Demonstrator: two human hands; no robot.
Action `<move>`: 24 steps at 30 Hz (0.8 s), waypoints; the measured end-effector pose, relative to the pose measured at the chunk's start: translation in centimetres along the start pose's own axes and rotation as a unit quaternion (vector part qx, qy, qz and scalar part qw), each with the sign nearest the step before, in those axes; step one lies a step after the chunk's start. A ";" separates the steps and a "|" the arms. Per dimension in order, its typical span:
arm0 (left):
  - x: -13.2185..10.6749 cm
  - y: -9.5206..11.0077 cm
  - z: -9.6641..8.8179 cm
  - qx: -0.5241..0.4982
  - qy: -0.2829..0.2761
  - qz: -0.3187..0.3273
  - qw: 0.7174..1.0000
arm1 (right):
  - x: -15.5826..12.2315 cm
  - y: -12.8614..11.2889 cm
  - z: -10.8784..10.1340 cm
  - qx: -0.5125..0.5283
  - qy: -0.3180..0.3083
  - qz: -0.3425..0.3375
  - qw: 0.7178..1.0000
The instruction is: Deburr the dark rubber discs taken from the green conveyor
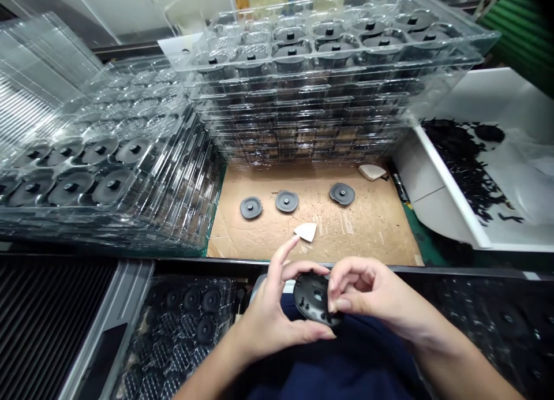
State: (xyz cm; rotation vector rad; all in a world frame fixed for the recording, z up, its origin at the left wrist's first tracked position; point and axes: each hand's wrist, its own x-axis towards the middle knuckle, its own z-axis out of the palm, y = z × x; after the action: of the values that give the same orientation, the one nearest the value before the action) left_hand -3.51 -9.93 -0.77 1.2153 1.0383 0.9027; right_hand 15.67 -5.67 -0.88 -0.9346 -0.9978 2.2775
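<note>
My left hand (pixel 279 313) holds a black round plastic disc (pixel 312 296) by its edge, thumb below and a finger above, over my lap. Its face is tilted up toward me, with a hole in the middle and small pegs around the rim. At the disc's right edge, my right hand (pixel 361 287) is closed, thumb and index fingertips pinched on it; whatever small part lies between them is hidden. Just beyond my left index finger, a white triangular pad (pixel 306 231) lies on the cardboard (pixel 255 244). Three grey discs with center stems, a left one (pixel 251 207), a middle one (pixel 287 201) and a right one (pixel 341 193), rest farther back.
Tall stacks of clear plastic trays, one at the back (pixel 303 108) and one at left (pixel 173 175), carry similar discs. A white bin (pixel 459 192) at right contains black plastic scraps. Near it lie a second white pad (pixel 372 172) and a black marker (pixel 399 183). Below left is another tray (pixel 182 336).
</note>
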 end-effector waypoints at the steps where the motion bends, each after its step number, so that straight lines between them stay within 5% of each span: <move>1: 0.1 -0.1 0.1 -0.004 0.006 -0.010 1.000 | 0.1 0.1 -0.2 0.006 0.003 -0.006 1.000; 5: 0.6 -0.6 0.1 -0.042 -0.007 -0.159 0.986 | 0.3 1.0 -1.2 -0.015 0.077 -0.019 0.997; 9: 0.3 0.0 -2.1 -0.049 0.053 -0.230 0.971 | 1.8 2.7 -4.5 -0.224 0.178 -0.123 0.950; 12: -0.8 3.5 -5.3 -0.002 0.097 -0.221 0.970 | 4.2 4.0 -8.2 -0.389 0.192 -0.200 0.878; 16: -1.8 10.7 -10.3 0.135 0.206 -0.151 0.957 | 7.3 5.9 -12.4 -0.531 0.207 -0.241 0.786; 20: 1.2 16.0 -16.4 0.366 0.373 -0.048 0.851 | 8.6 7.6 -13.6 -0.552 0.230 -0.256 0.760; 22: 4.1 16.9 -19.8 0.466 0.409 -0.034 0.784 | 8.6 8.0 -13.3 -0.551 0.241 -0.262 0.755; 24: 7.1 16.7 -23.0 0.506 0.404 -0.035 0.761 | 8.6 8.1 -13.0 -0.548 0.249 -0.271 0.751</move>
State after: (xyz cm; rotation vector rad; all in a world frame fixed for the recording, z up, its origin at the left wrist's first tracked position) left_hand -23.44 5.74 13.79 1.6476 2.4806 0.8055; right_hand 18.52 0.60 -17.00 -1.3105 -2.0145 0.7278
